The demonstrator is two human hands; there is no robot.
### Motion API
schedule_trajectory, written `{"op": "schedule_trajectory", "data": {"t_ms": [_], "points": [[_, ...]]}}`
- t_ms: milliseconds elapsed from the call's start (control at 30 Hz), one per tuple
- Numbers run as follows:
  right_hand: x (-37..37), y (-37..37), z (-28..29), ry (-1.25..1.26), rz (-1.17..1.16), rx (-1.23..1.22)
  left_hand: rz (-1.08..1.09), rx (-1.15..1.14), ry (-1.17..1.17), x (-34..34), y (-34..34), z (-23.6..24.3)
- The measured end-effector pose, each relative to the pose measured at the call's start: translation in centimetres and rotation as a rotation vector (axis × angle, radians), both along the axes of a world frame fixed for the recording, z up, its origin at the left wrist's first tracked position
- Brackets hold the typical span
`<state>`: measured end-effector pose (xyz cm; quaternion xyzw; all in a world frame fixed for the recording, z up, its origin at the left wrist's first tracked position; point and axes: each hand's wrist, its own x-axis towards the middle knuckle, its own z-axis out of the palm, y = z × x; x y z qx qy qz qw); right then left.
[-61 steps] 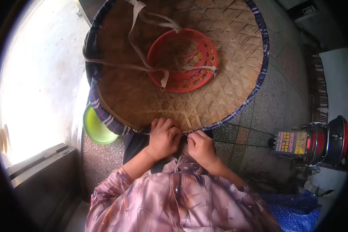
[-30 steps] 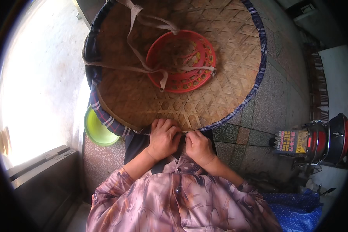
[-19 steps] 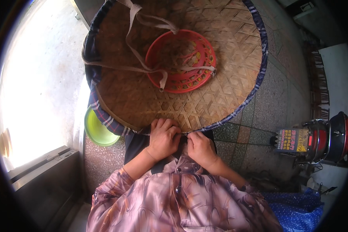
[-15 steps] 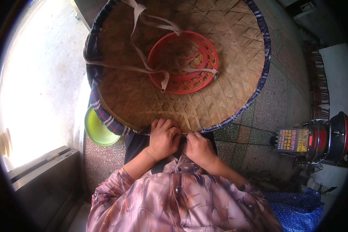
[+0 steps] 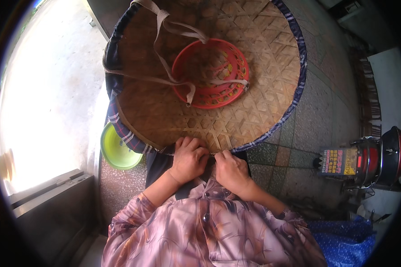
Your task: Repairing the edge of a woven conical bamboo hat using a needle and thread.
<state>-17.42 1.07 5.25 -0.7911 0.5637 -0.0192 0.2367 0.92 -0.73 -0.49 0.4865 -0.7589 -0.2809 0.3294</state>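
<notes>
A wide woven bamboo hat (image 5: 263, 84), inner side up, fills the space before me. Dark blue plaid cloth (image 5: 121, 126) wraps its rim. Inside it sits a red plastic ring basket (image 5: 243, 66), with a pale cloth strap (image 5: 162, 60) tied to it. My left hand (image 5: 189, 158) is curled over the hat's near rim, gripping it. Just right of it, my right hand (image 5: 231, 169) is closed, thumb and fingertips pinched together at the same edge. Whatever lies between those fingertips is too small to make out.
A light green bowl (image 5: 120, 151) stands on the speckled floor at the hat's left. Farther left is a metal door edge (image 5: 53, 189) beside bright ground. At right stands a dark, shiny appliance with a printed label (image 5: 341, 161). Blue dotted cloth (image 5: 343, 242) lies at lower right.
The hat's outline has narrowed slightly at both sides, and the bowl appears a little farther right. Both hands stay at the near rim, with the right hand's pinch almost unchanged.
</notes>
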Motion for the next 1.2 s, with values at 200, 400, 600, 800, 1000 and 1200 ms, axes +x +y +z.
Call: {"op": "schedule_trajectory", "data": {"t_ms": [200, 400, 600, 800, 1000, 1200], "points": [[-1.1, 0.0, -0.1, -0.034, 0.088, -0.071, -0.152, -0.126, -0.066, 1.7, -0.2, 1.1], [-1.2, 0.0, -0.9, -0.035, 0.160, -0.108, -0.301, -0.152, -0.093, 2.7, -0.7, 0.5], [-1.0, -0.4, -0.9, 0.000, 0.172, -0.153, -0.296, -0.144, -0.077, 2.5, -0.5, 0.4], [-0.9, -0.2, -1.1, 0.020, 0.144, -0.199, -0.294, -0.155, -0.059, 2.5, -0.1, 0.3], [-1.3, 0.1, -0.1, 0.030, 0.103, -0.236, -0.220, -0.261, -0.033, 1.2, 1.6, -0.4], [-0.5, -0.5, 1.2, 0.024, 0.101, -0.278, -0.111, -0.378, 0.027, -0.1, 3.2, -1.5]]}}
